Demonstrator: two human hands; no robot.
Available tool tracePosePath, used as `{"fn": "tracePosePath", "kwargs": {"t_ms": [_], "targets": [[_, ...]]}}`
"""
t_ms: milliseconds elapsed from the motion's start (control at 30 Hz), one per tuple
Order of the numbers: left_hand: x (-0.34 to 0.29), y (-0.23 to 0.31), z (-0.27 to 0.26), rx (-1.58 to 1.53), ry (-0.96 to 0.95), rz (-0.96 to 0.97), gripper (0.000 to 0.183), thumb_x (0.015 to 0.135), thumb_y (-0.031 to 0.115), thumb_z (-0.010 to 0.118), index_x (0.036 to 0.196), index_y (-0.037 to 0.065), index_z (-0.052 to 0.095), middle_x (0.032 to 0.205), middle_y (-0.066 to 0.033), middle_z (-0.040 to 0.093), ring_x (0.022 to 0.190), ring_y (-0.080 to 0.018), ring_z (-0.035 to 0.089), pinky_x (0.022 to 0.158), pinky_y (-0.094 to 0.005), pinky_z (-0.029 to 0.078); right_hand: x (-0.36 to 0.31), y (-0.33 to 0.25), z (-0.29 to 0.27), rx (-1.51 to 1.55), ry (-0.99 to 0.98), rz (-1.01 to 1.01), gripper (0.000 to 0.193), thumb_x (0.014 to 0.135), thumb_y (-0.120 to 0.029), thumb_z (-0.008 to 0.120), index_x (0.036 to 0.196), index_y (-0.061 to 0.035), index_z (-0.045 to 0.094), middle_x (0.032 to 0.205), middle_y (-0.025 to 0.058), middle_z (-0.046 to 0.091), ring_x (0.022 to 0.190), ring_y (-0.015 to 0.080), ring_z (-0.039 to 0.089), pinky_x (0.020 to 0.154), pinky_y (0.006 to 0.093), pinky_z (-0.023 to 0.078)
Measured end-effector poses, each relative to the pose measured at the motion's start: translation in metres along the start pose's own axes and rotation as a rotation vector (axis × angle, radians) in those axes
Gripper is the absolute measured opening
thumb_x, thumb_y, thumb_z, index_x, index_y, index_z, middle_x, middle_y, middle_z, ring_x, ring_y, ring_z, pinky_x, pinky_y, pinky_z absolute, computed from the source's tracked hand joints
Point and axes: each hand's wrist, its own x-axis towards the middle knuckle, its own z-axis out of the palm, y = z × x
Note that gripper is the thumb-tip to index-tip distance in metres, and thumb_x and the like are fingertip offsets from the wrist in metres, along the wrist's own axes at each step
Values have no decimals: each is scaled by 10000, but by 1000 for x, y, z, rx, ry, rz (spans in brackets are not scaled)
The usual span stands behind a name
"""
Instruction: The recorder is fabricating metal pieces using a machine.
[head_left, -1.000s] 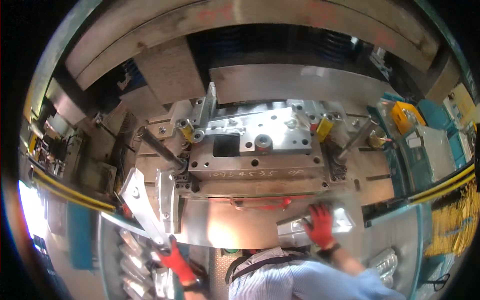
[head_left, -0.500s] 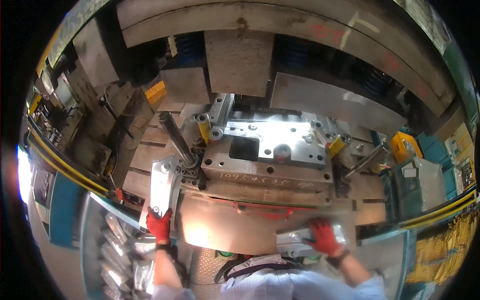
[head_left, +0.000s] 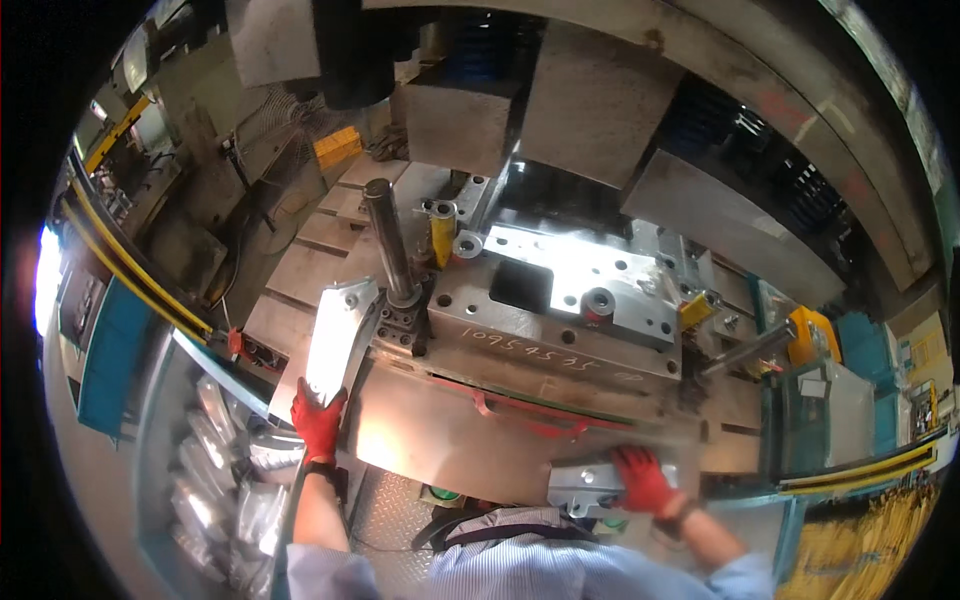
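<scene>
Red-gloved left hand (head_left: 319,426) grips one bracket (head_left: 340,335) left of the die (head_left: 530,322); right hand (head_left: 643,482) on second bracket (head_left: 582,485), grip I can't tell, near plate (head_left: 460,440) edge; press (head_left: 600,100) beyond.

Over the past second, the red-gloved left grip (head_left: 318,428) has moved forward, swinging the long silver metal part (head_left: 338,345) from a leftward slant to rest near the guide post (head_left: 390,240), its far end now leaning right. A similar part, then clearly separate, can no longer be told apart. The view has turned, revealing a yellow object (head_left: 337,147) upper left.
</scene>
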Motion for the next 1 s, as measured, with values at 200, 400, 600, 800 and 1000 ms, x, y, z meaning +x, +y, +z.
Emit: {"fn": "tracePosePath", "kwargs": {"t_ms": [200,400,600,800,1000], "targets": [[-8,-6,-5,193,24,83,1006,619,472,827,1398,6,393,1264,-207,534,1154,-381,492,992,-466,377,1,-2,3,12,3,13,1047,619,-580,767,1403,-8,372,1406,219,402,1324,382,358,1126,542,222],[3,15,-10,316,-147,8,1045,591,472,839,1393,-1,363,1259,-239,523,1145,-393,506,968,-463,404,0,1,6,-12,2,-3,1064,617,-591,763,1408,-1,365,1406,219,397,1322,383,357,1125,535,225],[10,-17,-1,55,-179,115,1014,650,386,828,1428,-27,328,1287,-247,521,1129,-380,552,949,-438,444,1,3,12,17,8,15,1084,608,-590,769,1420,-7,349,1414,210,384,1331,383,337,1125,535,212],[22,-56,11,-268,-155,74,821,732,307,794,1388,-24,428,1334,-222,519,1162,-335,562,987,-403,429,3,-5,-10,39,-37,-11,1142,570,-568,796,1436,-4,311,1417,225,374,1333,394,329,1134,539,194],[38,-44,19,-241,-181,-50,653,790,359,732,1293,-11,542,1229,-196,611,1140,-329,582,965,-395,437,6,-5,-16,-4,-112,-37,1188,543,-567,808,1448,-1,286,1438,230,357,1344,396,318,1142,532,183]]}}
